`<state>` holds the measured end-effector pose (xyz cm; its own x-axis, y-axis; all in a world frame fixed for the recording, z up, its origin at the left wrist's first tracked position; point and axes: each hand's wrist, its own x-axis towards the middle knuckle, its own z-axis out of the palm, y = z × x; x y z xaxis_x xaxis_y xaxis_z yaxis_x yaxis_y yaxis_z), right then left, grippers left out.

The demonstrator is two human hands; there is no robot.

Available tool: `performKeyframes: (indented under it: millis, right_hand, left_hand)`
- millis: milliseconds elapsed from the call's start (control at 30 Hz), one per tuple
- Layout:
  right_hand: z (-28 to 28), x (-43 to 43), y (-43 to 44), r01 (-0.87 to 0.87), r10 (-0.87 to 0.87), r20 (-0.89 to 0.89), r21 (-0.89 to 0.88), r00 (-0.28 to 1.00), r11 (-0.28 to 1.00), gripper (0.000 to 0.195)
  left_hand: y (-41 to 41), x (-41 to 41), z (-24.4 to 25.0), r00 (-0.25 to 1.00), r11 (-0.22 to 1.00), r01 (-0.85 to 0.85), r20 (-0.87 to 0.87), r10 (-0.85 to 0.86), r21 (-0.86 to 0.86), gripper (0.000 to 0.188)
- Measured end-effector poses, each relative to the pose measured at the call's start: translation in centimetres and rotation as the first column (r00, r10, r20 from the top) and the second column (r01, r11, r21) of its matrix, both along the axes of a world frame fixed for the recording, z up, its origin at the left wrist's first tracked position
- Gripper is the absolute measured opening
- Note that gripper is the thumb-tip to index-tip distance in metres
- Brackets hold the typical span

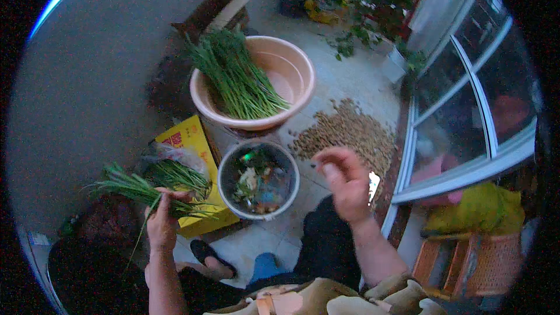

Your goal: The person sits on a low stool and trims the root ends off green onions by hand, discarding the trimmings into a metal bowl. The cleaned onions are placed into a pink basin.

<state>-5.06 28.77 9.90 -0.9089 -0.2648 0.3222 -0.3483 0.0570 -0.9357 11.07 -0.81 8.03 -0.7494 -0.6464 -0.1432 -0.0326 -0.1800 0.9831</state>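
Note:
My left hand [164, 216] grips a bunch of thin green stalks [131, 186], which look like chives; their leafy ends point left, and a few strands hang down. Below them, more greens [188, 177] lie in a clear plastic bag [186, 155] on a yellow printed cardboard box [214, 212]. My right hand [345, 179] is raised to the right of a round bin [294, 197] of scraps and peelings. Its fingers are curled near the thumb, with a tiny dark speck at the tips; whether it pinches anything is unclear. Beyond the bin, a pink plastic basin [291, 76] holds a large heap of greens [240, 74].
Small brown pieces [350, 131], perhaps nuts, are spread across the tiled floor. A white-framed glass door [474, 92] stands at right, above a wicker piece [494, 262] with a yellow-green cloth [479, 210]. Potted plants [358, 4] and a wooden stool [218, 13] are farther off. A slippered foot [214, 260] is below the box.

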Motion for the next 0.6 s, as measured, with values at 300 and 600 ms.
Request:
performKeyframes:
  millis: [300, 600]
  right_hand:
    - [-9.6, 0.1, -10.7, -0.776, 0.704, 0.405, 0.535, 0.583, 0.335, 0.028]
    - [-11.1, -0.6, -10.1, -0.921, 0.557, 0.756, 0.386, 0.343, 0.043, 0.03]
  left_hand:
    - [-3.8, -4.2, -5.0, 0.986, 0.987, 0.01, 0.165, -0.037, 0.162, 0.017]
    - [-3.5, -2.4, -8.6, 0.877, 0.981, -0.188, 0.441, 0.189, -0.046, 0.028]
